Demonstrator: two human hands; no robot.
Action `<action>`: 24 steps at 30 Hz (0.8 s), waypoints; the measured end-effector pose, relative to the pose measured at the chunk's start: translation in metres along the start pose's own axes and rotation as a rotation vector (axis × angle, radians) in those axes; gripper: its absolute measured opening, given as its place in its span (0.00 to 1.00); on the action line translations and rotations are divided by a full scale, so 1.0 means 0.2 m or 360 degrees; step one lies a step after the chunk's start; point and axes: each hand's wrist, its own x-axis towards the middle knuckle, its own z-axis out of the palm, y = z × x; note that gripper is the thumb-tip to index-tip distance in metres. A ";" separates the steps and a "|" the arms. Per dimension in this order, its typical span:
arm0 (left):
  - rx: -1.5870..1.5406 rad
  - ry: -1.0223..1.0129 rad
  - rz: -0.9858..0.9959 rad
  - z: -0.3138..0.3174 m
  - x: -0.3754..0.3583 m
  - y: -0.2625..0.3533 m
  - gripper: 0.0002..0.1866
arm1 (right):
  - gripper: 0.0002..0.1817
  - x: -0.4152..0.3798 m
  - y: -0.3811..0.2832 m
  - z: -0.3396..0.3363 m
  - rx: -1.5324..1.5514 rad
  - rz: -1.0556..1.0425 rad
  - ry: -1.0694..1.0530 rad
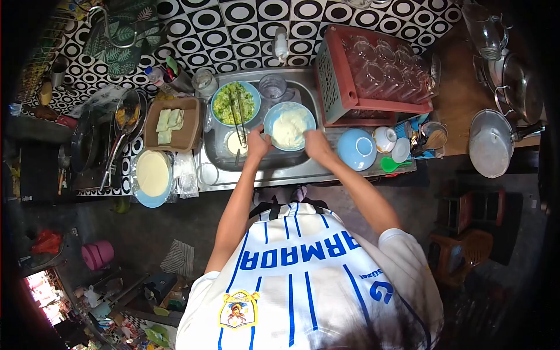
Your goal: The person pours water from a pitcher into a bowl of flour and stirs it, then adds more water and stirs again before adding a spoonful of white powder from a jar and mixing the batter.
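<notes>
My left hand (257, 143) grips the near-left rim of the bowl of batter (289, 125), likely to steady it, while my right hand (318, 144) clasps its near-right rim; both arms reach straight forward. The bowl sits over the sink (274, 166), near the counter's front edge, left of the red crate (373, 73)

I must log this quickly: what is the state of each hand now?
Left hand: grips the rim of the blue bowl of white dough.
Right hand: on the bowl's other rim; grip cannot be told.
</notes>
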 end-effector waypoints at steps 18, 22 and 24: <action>-0.0172 -0.0085 -0.0135 -0.04 -0.04 0.12 0.23 | 0.11 -0.02 -0.11 -0.11 0.0252 0.0105 0.0159; 0.0148 0.0015 0.0241 -0.01 0.03 -0.09 0.23 | 0.12 -0.05 -0.11 -0.01 0.0200 -0.0013 0.0013; 0.0030 -0.0034 0.0135 0.02 0.04 -0.14 0.23 | 0.12 -0.06 -0.09 -0.02 0.0164 -0.0059 0.0027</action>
